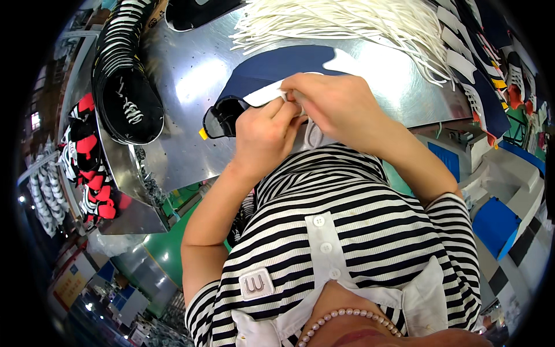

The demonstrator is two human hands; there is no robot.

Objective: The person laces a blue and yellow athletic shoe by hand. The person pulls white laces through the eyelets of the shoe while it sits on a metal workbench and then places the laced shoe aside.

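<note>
Navy shoe upper with a white strip along its near edge, lying on the steel table and reaching back from the fingertips toward the far side. The left hand curls closed beneath the strip, thumb and forefinger pinched on its white edge. The right hand arches over from the other side, fingers bent tight around the same spot; a loop of white lace hangs just below the knuckles, and which fingers hold it cannot be told, since the fingertips hide each other. The step in hand appears to be fitting the lace into the upper at the strip; the next move would call for a steady pinch on the edge while the lace end is drawn through, without letting the upper slide on the smooth metal. Just left of the left hand's fingers, the dark open end of the upper with a small yellow tag. Beyond the right hand's fingers, well apart, a heap of loose white laces. Far left of the fingers, a stack of black uppers with white stitching, and past it red-and-black pieces at the table edge. To the right, more navy and white pieces in a row
</note>
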